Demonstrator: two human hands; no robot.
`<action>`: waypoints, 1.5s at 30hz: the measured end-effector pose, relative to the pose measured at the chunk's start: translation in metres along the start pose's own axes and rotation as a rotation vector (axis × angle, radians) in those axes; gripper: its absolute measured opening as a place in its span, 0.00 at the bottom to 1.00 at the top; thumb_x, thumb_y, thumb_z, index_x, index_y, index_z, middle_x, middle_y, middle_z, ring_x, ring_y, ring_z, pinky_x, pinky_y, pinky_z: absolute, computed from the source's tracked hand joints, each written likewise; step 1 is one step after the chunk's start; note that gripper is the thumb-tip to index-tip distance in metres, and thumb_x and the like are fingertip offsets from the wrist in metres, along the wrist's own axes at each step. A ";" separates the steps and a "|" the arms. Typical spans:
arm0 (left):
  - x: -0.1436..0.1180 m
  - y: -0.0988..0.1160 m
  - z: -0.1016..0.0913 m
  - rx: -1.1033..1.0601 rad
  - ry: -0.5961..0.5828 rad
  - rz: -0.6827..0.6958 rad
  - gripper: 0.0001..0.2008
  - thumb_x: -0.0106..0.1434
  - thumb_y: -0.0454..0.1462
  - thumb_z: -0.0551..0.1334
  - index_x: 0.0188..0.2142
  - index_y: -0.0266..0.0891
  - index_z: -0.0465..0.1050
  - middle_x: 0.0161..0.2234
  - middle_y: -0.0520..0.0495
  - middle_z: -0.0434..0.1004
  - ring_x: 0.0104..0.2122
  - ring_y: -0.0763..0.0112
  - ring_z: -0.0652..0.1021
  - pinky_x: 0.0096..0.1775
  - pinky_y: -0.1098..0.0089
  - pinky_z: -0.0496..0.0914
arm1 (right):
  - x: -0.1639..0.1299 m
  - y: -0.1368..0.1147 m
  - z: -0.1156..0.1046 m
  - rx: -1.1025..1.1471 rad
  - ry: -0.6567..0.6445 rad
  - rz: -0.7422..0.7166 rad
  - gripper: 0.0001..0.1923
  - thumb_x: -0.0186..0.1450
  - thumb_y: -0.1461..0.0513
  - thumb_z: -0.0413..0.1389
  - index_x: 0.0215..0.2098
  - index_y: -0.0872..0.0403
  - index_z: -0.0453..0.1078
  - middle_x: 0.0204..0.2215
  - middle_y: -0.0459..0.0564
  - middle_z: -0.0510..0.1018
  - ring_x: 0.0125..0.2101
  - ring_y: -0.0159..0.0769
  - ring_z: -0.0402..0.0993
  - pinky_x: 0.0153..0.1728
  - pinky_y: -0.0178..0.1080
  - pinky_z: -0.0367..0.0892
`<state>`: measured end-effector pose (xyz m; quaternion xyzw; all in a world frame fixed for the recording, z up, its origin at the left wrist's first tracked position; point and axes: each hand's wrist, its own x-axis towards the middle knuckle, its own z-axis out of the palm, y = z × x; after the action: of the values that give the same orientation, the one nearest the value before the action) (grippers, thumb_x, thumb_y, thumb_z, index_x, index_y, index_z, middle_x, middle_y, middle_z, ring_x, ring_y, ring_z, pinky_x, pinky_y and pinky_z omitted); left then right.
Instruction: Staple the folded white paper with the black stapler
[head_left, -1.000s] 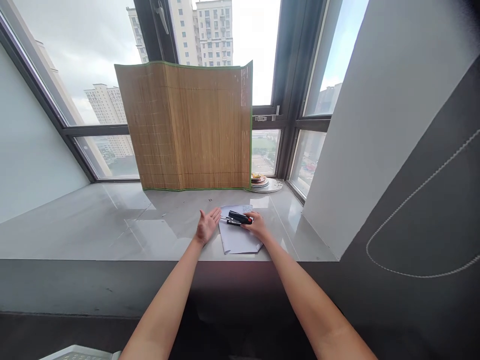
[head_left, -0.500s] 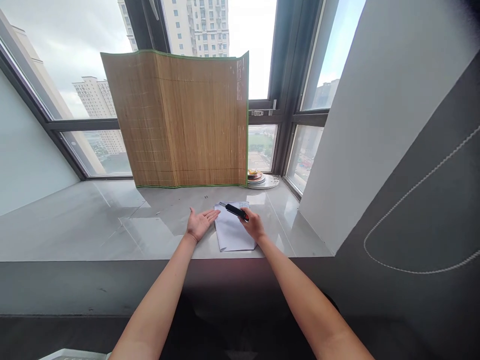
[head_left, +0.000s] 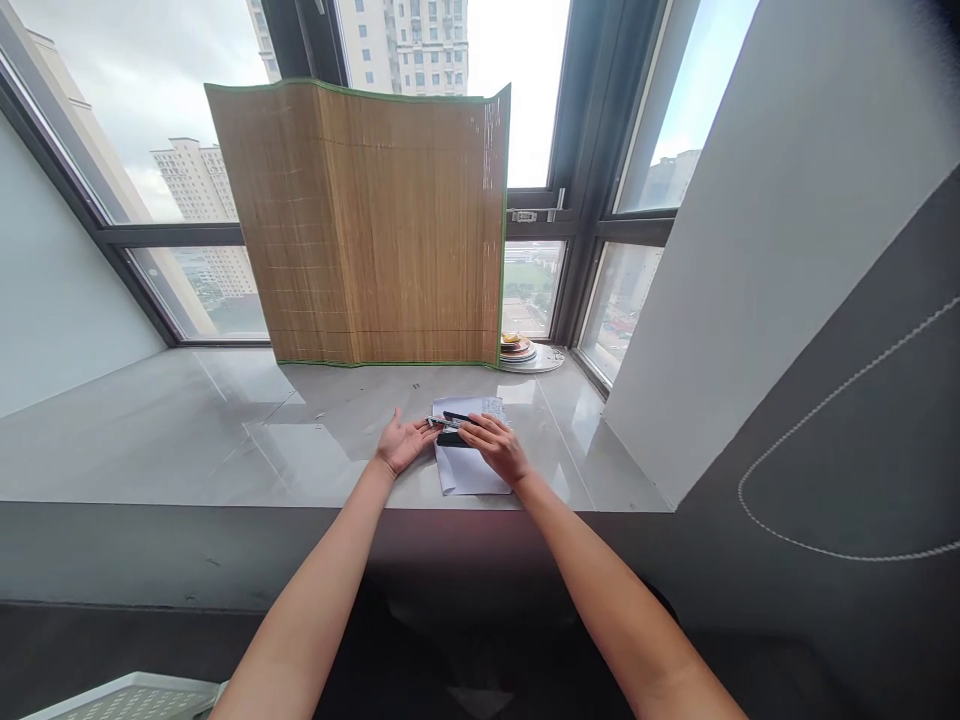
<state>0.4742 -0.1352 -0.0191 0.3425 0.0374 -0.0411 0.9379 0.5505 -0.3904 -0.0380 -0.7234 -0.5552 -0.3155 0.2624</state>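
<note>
The stapler lies on the near end of the sheets of paper, which rest on the bench in front of the bamboo screen. The right hand covers it, fingers flat and together; the left hand, palm up and fingers spread, touches its metal tip. I'd judge the stapling not finished; no staple shows in the paper.
</note>
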 end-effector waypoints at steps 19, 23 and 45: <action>0.006 -0.004 -0.009 0.197 0.080 0.202 0.19 0.75 0.31 0.51 0.60 0.27 0.70 0.59 0.29 0.77 0.60 0.61 0.78 0.67 0.58 0.67 | -0.007 0.011 0.000 0.186 0.235 0.593 0.15 0.69 0.58 0.58 0.52 0.52 0.74 0.43 0.54 0.84 0.39 0.44 0.81 0.44 0.43 0.75; 0.011 -0.016 -0.004 0.493 0.262 0.344 0.10 0.72 0.37 0.63 0.48 0.31 0.76 0.45 0.36 0.84 0.37 0.69 0.84 0.46 0.64 0.79 | -0.006 0.015 0.000 0.271 0.126 0.640 0.13 0.65 0.56 0.60 0.46 0.51 0.76 0.37 0.50 0.83 0.35 0.42 0.78 0.40 0.40 0.71; -0.009 -0.024 0.017 1.094 -0.215 0.341 0.21 0.62 0.52 0.70 0.34 0.34 0.82 0.31 0.47 0.76 0.32 0.71 0.71 0.35 0.71 0.61 | 0.003 -0.023 -0.005 -0.019 -0.028 -0.080 0.07 0.76 0.63 0.53 0.47 0.49 0.74 0.42 0.48 0.84 0.41 0.39 0.72 0.45 0.44 0.62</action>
<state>0.4632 -0.1637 -0.0204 0.7723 -0.1404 0.0625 0.6164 0.5277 -0.3866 -0.0323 -0.7076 -0.5843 -0.3207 0.2348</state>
